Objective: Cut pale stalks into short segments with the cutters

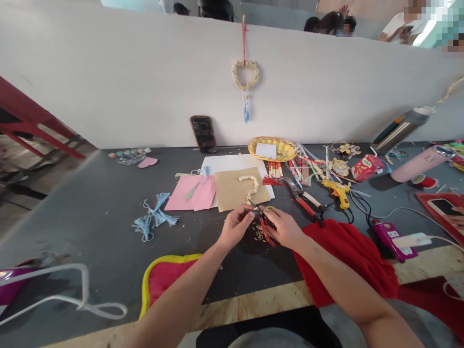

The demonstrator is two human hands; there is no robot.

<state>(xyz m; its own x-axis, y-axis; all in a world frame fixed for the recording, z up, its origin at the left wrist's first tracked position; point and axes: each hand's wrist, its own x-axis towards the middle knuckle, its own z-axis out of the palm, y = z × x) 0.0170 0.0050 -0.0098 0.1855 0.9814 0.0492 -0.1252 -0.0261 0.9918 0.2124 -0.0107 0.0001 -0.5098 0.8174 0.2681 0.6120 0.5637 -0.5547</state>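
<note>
My right hand (281,226) is closed around red-handled pliers (266,233), whose dark jaws point left toward my other hand. At those jaws my left hand (237,223) pinches something too small to make out. Just beyond my fingers, a curved string of cream-coloured pieces (254,186) lies on a sheet of brown paper (226,191). Under the pliers, small pale bits (258,233) are scattered over the dark tabletop.
Pink paper (192,193) and blue tassels (155,217) lie to the left. A yellow glue gun (338,192), a red cloth (344,261) and a pink bottle (420,164) are on the right. A wicker basket (290,153) and a phone (203,135) stand by the white partition, where a heart-shaped ornament (235,79) hangs.
</note>
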